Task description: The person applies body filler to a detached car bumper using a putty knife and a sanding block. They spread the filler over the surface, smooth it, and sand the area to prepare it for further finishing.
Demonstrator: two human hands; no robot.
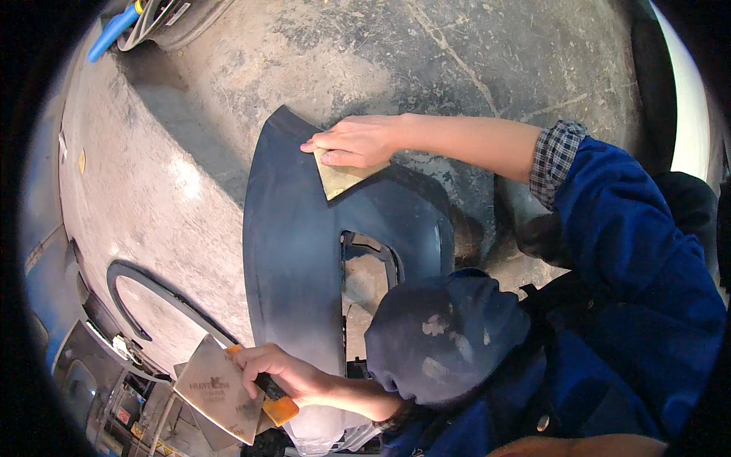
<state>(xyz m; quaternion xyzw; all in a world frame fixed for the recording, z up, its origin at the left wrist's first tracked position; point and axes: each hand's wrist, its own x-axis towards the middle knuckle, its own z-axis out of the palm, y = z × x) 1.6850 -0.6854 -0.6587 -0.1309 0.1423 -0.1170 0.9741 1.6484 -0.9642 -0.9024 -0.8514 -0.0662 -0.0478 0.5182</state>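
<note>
A dark grey moulded car panel (pixel 297 228), seemingly a bumper end, lies before me with a cut-out opening in it. My right hand (pixel 362 140) presses a folded yellow sheet of sandpaper (pixel 348 177) flat against the upper part of the panel, fingers spread over its top edge. Beside the panel's lower end, my left hand (pixel 280 374) grips an orange-and-black block-like tool (pixel 280 410). Several grey sheets with printed backs (pixel 214 385), apparently abrasive paper, fan out at the same hand. Part of the panel is hidden behind a rounded dark cloth form (pixel 445 337) with pale smears, possibly my knee.
A black curved trim strip (pixel 123 280) lies on the stained concrete floor (pixel 165 217), reaching towards my left hand. At upper left is a blue-handled tool (pixel 117 31). Equipment with warning labels (pixel 137 431) stands at lower left. A white curved surface (pixel 688 103) borders the right.
</note>
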